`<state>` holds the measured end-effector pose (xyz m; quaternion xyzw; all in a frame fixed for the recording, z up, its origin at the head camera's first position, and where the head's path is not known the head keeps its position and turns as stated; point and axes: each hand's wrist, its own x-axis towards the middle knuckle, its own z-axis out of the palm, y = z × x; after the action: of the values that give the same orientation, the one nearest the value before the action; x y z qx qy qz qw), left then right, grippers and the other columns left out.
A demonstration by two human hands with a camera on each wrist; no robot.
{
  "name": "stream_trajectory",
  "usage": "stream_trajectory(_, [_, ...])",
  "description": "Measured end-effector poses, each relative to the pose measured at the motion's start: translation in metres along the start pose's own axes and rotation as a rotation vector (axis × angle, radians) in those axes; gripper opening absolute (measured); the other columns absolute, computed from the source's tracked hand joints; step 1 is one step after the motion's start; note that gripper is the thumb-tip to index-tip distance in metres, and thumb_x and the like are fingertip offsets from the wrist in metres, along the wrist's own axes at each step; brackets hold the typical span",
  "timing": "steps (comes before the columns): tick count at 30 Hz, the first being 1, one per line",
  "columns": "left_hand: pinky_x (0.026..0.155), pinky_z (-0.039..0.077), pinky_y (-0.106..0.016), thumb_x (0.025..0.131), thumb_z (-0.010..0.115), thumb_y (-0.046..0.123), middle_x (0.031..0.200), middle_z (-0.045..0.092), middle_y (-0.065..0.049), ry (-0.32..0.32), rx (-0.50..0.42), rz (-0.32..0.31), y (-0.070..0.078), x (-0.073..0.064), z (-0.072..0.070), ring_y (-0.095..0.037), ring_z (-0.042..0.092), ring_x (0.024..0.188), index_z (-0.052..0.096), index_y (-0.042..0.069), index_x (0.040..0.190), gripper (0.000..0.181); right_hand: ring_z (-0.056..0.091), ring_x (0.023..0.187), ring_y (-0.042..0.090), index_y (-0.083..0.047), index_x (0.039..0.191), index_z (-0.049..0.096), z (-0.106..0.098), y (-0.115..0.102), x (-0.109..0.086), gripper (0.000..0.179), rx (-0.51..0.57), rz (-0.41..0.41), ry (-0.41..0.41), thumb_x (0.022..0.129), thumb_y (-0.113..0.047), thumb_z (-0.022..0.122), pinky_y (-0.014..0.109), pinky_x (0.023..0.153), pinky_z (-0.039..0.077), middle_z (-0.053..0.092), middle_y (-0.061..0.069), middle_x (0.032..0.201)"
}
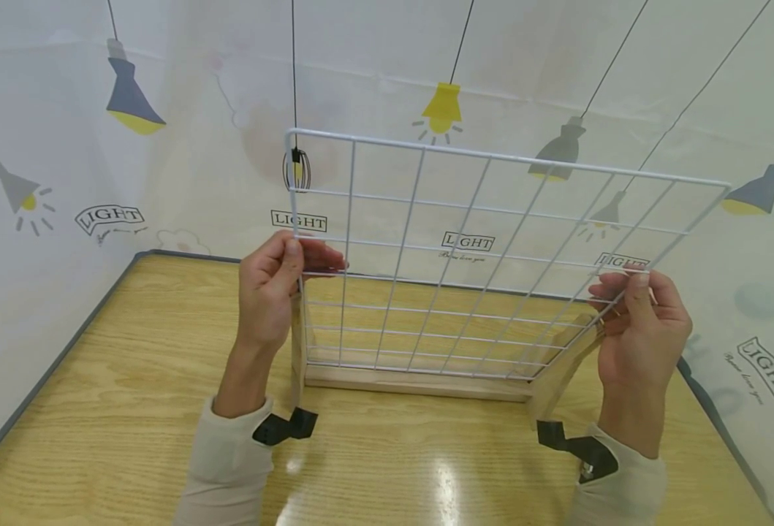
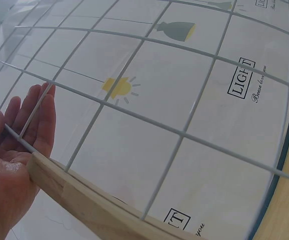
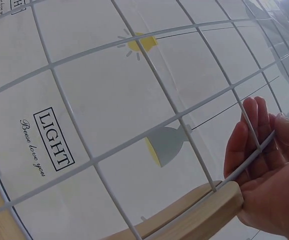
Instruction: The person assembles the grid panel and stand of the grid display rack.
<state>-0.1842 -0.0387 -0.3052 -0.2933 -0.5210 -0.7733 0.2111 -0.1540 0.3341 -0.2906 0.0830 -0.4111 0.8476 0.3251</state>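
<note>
A white wire grid panel (image 1: 419,201) stands tilted upright in a wooden frame, its lower edge by the bottom bar (image 1: 419,383). With thumb in front and fingers behind, my left hand (image 1: 271,292) pinches the grid's left edge rod, just above the left wooden side piece (image 2: 79,200). On the other side my right hand (image 1: 643,325) pinches the right edge rod the same way, close to the top of the right wooden side piece (image 3: 204,215). Whether the grid's lower corners sit in slots cannot be made out.
The frame stands on a wood-grain table (image 1: 130,380) with a dark edge. Behind it hangs a pale sheet (image 1: 183,146) printed with lamps and "LIGHT" labels. Black mounts (image 1: 288,427) are strapped at both sleeved wrists.
</note>
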Motion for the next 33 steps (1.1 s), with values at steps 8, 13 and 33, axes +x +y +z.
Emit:
stream_trajectory(8, [0.072, 0.054, -0.039, 0.097, 0.032, 0.004, 0.082, 0.064, -0.021, -0.008, 0.000, 0.009, -0.0002, 0.0005, -0.0002, -0.028, 0.065, 0.076, 0.051, -0.020, 0.084, 0.033, 0.062, 0.060, 0.033, 0.020, 0.098, 0.049, -0.0003, -0.0007, 0.0000, 0.030, 0.001, 0.004, -0.004, 0.081, 0.000, 0.063, 0.038, 0.059, 0.056, 0.061, 0.027, 0.076])
stream_trajectory(13, [0.073, 0.054, -0.038, 0.097, 0.033, 0.004, 0.082, 0.064, -0.021, -0.006, 0.007, 0.012, 0.0001, 0.0006, -0.0002, -0.028, 0.065, 0.076, 0.052, -0.020, 0.085, 0.033, 0.062, 0.060, 0.033, 0.020, 0.099, 0.049, -0.0005, -0.0011, 0.0000, 0.030, -0.001, 0.008, -0.009, 0.081, 0.001, 0.063, 0.037, 0.059, 0.056, 0.062, 0.026, 0.076])
stream_trajectory(33, [0.073, 0.054, -0.038, 0.097, 0.035, 0.004, 0.083, 0.064, -0.022, -0.003, -0.006, 0.005, -0.0007, 0.0003, 0.0004, -0.029, 0.065, 0.076, 0.051, -0.020, 0.088, 0.030, 0.061, 0.063, 0.035, 0.021, 0.099, 0.049, -0.0085, -0.0037, 0.0015, 0.024, 0.052, 0.045, -0.081, 0.083, 0.005, 0.057, 0.039, 0.062, 0.055, 0.062, 0.027, 0.077])
